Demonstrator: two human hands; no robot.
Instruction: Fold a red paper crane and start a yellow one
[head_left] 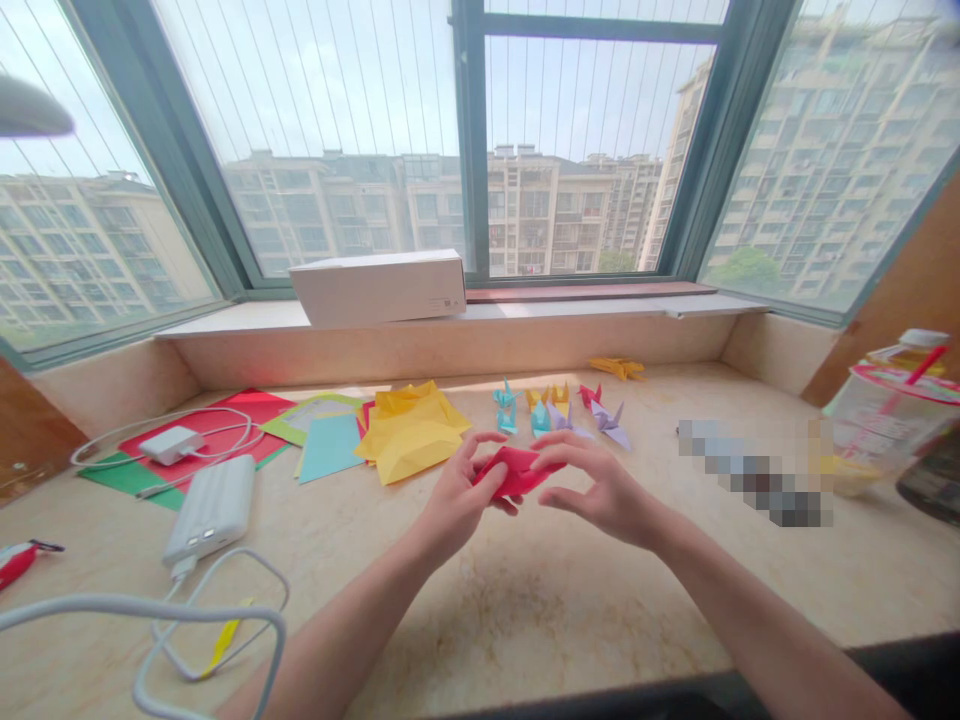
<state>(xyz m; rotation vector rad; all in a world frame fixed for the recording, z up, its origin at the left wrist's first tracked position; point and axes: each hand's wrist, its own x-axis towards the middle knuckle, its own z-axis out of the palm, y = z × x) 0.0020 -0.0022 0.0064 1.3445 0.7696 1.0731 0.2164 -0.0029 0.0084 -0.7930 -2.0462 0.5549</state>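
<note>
A piece of red folded origami paper (517, 468) is held up over the stone ledge, in the middle of the head view. My left hand (466, 490) pinches it, thumb on the near face and some fingers behind. From the other side my right hand (600, 485) reaches in, its fingertips at the paper's right edge and its thumb apart below. Just beyond the hands stand several small folded paper cranes: a teal crane (506, 408), a red crane (590, 396) and a lilac crane (611, 425) among them.
Left of the hands lie yellow paper sheets (412, 430), a light blue sheet (330, 447) and a red sheet (180, 425). A white power bank (210, 505) with looping cables is nearer. On the right is a plastic cup (885, 430); a white box (379, 288) rests on the sill.
</note>
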